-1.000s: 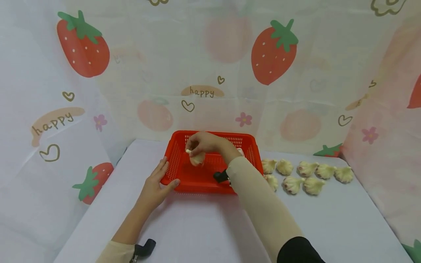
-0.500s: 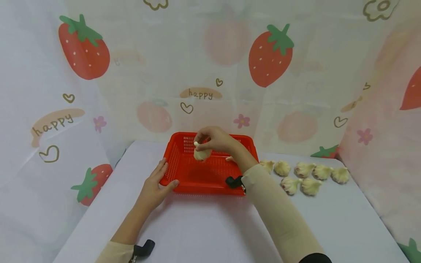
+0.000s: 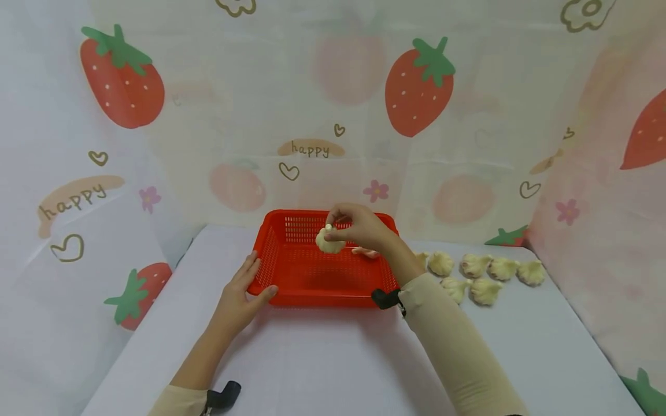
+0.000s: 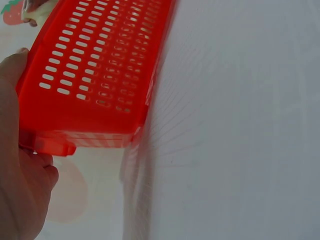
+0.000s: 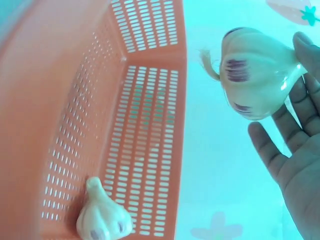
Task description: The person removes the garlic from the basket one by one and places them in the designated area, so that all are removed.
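My right hand pinches a garlic bulb by its stem end, with the bulb hanging over the red basket. In the right wrist view the held garlic shows purple streaks and a tuft of root, and is raised above the basket's rim. A second garlic bulb lies inside the basket, partly hidden by my right hand in the head view. My left hand holds the basket's front left corner, thumb on the front rim and fingers along the left side.
Several garlic bulbs lie in two loose rows on the white table, right of the basket. My right forearm hides part of them. A strawberry-printed cloth hangs behind the table and at its sides.
The right hand has carried the held garlic bulb rightward over the basket, and its forearm has shifted right. The head view has turned slightly. The left hand keeps its hold on the basket's corner.
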A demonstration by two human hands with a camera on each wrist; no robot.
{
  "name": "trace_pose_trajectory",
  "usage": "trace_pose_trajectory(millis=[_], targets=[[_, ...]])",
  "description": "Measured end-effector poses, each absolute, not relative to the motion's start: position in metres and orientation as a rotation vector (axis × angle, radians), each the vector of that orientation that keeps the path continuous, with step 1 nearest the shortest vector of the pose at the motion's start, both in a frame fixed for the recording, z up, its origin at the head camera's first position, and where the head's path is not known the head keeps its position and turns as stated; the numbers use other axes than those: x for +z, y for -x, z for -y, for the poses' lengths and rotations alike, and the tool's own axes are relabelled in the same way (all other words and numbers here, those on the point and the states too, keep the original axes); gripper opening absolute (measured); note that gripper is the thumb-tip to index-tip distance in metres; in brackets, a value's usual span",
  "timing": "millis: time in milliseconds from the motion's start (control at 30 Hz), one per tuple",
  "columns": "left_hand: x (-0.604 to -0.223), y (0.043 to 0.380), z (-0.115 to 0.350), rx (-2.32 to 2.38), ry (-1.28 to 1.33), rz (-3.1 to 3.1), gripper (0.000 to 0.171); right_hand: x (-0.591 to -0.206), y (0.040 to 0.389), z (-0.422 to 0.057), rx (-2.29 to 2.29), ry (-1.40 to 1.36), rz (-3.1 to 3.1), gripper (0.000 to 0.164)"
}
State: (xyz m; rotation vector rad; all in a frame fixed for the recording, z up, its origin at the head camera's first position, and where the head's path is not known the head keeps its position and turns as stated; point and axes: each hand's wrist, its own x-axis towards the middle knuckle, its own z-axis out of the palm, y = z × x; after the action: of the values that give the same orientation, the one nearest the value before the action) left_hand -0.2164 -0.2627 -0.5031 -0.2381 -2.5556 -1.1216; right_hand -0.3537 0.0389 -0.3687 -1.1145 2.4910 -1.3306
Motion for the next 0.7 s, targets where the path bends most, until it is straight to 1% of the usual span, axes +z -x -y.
trace_pose_trajectory(millis=[200, 467, 700], targets=[[-0.506, 0.218, 0.263, -1.111, 0.235, 2.552, 0.086, -0.373, 0.348, -0.055, -1.445, 1.039, -2.497, 0.022], [-0.505, 0.218, 0.262, -1.109, 0.24, 2.552, 0.087, -0.373, 0.335, -0.078, -1.605, 1.068, -2.552, 0.023], [-0.506, 0.219, 0.262, -1.099, 0.226, 2.554, 0.087, -0.372, 0.32, -0.101, -1.61, 0.957, -2.68, 0.026]])
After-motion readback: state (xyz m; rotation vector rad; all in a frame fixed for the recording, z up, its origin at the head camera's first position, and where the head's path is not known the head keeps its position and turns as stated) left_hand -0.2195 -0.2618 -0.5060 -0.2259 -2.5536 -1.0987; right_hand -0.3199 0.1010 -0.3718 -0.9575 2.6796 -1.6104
